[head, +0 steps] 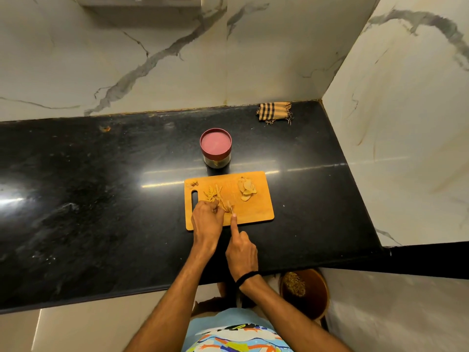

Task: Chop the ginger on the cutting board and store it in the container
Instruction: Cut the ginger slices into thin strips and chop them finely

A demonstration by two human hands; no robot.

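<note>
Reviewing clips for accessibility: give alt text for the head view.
A person's left hand holds ginger strips on a wooden cutting board while the right hand grips a barely visible knife. A red-lidded container stands behind the board.

The knife (231, 209) is mostly concealed by the right hand (241, 247), the left hand (206, 219) covers its own fingertips and some ginger strips (214, 195), container (216, 148) contents unreadable, upper-left vent (142, 1) cropped.

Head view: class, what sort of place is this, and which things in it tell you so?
Probably a home kitchen: a black stone countertop backed by marble-patterned walls, a wooden cutting board carrying sliced ginger, and a red-lidded container behind it.
</note>
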